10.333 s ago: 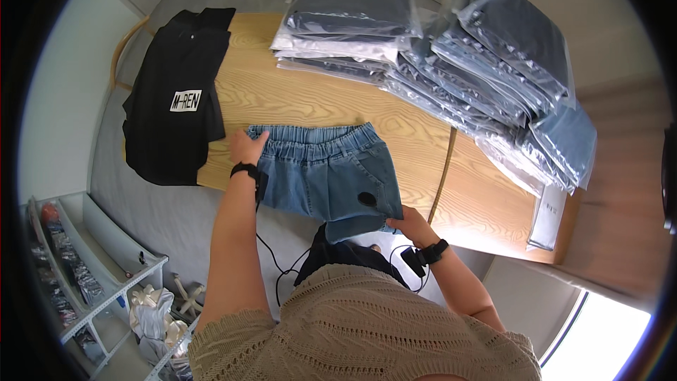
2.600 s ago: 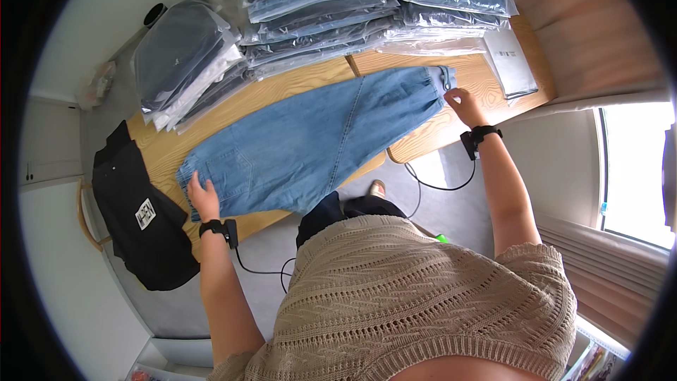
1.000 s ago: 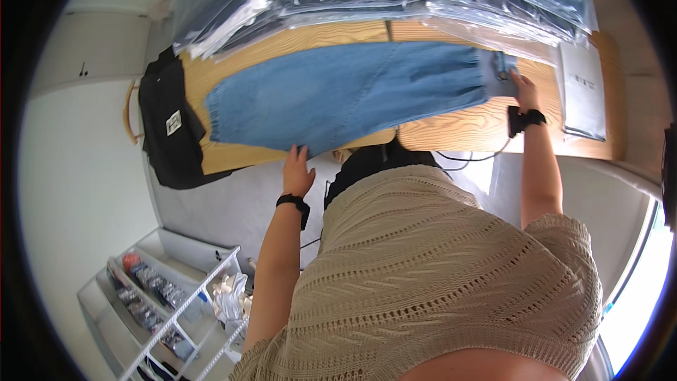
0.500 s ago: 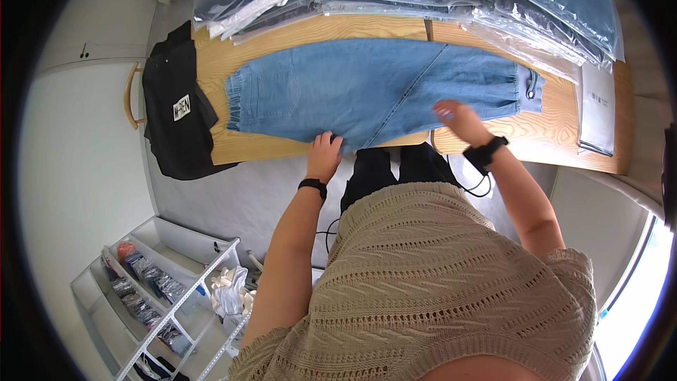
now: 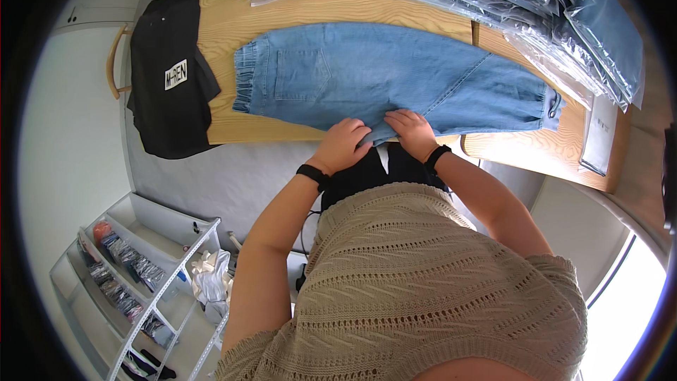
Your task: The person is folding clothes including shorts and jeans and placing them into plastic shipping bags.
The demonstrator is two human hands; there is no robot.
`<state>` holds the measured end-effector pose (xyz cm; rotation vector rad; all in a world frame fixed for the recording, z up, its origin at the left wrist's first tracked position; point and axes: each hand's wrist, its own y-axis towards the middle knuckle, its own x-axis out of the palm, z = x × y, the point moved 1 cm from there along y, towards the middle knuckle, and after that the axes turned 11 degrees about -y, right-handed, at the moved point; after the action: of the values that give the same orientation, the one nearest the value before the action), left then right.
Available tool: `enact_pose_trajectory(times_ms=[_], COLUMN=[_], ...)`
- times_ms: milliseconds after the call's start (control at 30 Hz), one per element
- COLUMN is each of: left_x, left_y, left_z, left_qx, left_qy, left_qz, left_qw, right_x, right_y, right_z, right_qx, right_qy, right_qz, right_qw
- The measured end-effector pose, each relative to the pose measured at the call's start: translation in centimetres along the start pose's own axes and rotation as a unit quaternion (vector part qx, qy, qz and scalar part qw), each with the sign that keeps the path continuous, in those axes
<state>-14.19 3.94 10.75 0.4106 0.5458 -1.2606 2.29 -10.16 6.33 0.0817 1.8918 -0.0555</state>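
A pair of blue denim jeans (image 5: 367, 74) lies folded lengthwise across a wooden table, its gathered elastic waist to the left and its cuffs to the right. At the near edge, around the crotch, my left hand (image 5: 343, 144) grips the denim with bent fingers. Close to its right, my right hand (image 5: 412, 132) has its fingers curled over the same edge, thumb side toward the left hand. A small bunched fold of fabric shows between them. The undersides of both hands are hidden.
A black garment (image 5: 162, 92) with a white patch hangs over the table's left end, beside a wooden chair back (image 5: 115, 63). Stacks of clear-bagged clothes (image 5: 479, 0) line the far side. A flat plastic packet (image 5: 598, 134) lies at the right. Shelving (image 5: 141, 268) stands at lower left.
My right hand has come left from the trouser leg to the near edge, beside my left hand. My left hand has shifted slightly along that edge. The whole view has also turned a little.
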Motion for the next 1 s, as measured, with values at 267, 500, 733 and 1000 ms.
enact_pose_trajectory(times_ms=[267,500,733,1000], left_x=[-1.0,-3.3,-5.5,-6.6], left_y=[-1.6,-1.6,-4.4,-1.3], left_z=[-5.2,-7.6,-11.1,-9.9], left_qx=[-0.011,0.021,0.012,-0.132], left_qy=[0.181,0.231,0.185,0.124], left_qz=[-0.004,0.004,0.044,0.05], left_qw=[0.983,0.973,0.982,0.982], right_x=[0.5,1.1,1.0,-3.1], right_y=[-1.0,-2.3,-3.7,-1.1], right_z=[-0.9,-0.8,2.0,5.3], right_qx=[0.026,0.096,0.128,0.244], right_qy=[-0.024,-0.162,-0.125,0.061], right_qz=[0.034,0.036,0.101,0.004], right_qw=[0.999,0.981,0.979,0.968])
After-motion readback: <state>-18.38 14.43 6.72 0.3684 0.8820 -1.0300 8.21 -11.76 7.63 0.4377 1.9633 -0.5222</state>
